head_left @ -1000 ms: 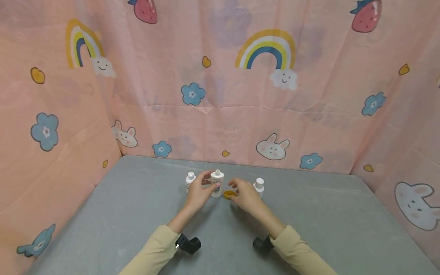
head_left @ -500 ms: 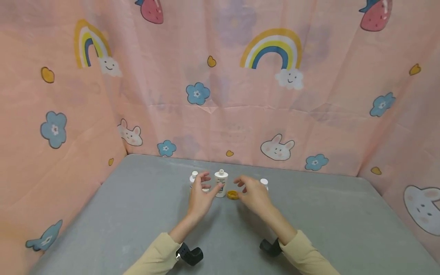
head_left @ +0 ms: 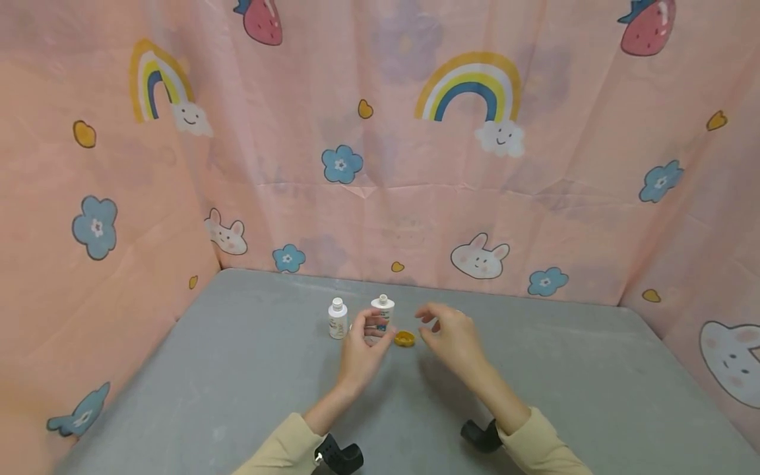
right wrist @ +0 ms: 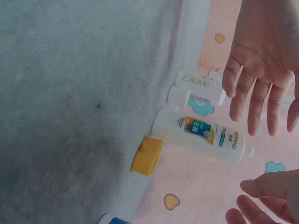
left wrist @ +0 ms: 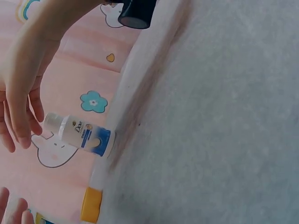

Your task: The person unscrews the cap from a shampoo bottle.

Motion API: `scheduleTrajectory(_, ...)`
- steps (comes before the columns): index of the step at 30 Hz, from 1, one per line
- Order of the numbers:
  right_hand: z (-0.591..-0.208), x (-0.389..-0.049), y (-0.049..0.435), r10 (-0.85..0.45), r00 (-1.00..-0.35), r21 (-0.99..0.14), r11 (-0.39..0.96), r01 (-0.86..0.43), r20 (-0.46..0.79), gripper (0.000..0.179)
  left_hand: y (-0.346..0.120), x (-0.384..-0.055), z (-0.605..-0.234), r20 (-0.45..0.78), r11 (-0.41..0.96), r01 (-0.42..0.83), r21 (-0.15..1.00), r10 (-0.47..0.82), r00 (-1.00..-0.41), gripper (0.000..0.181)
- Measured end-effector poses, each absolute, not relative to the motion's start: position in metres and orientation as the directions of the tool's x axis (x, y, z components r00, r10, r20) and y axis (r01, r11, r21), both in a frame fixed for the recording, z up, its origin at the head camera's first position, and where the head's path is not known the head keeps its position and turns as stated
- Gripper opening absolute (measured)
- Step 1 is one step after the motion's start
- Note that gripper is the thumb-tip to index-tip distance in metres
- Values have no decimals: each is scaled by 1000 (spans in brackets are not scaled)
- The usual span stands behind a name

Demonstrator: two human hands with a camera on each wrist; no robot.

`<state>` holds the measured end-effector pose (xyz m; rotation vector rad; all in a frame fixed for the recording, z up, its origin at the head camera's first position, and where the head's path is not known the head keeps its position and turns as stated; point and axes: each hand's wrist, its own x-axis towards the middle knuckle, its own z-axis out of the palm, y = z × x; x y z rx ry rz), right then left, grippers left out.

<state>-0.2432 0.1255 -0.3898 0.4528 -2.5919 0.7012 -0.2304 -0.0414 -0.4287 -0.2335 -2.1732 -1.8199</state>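
Note:
My left hand (head_left: 363, 349) hovers in front of the middle white bottle (head_left: 383, 305), partly covering it. In the right wrist view, that hand's loosely spread fingers are apart from the bottle. A yellow cap (head_left: 405, 339) lies on the table between my two hands. My right hand (head_left: 454, 336) hangs to the right of the cap, fingers relaxed, holding nothing. Behind it, hidden in the head view, a white-and-blue Dove bottle (left wrist: 86, 135) stands in the left wrist view. Another white Dove bottle (head_left: 338, 320) is left of my left hand. Beside it sits a white cap (right wrist: 178, 95).
The grey table (head_left: 249, 382) extends in front of the bottles and to both sides. A pink printed curtain (head_left: 368, 218) hangs along its back and sides. Black wrist cameras are strapped to both forearms.
My left hand has let go of the middle bottle and shifted right, across its front. My right hand has drawn away from the yellow cap to the right. The bottle stays standing.

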Motion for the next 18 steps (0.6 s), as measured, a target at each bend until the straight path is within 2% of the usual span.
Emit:
scheduleTrajectory(7, -392, -244, 137, -204, -801, -358, 814, -458, 562, 22, -26, -228, -431, 355, 121, 358, 926, 45, -934, 39)
scheduleTrajectory(18, -390, -248, 153, -171, -781, -357, 816, -454, 601, 25, 8, -236, -437, 334, 71, 340, 938, 87, -939, 42)
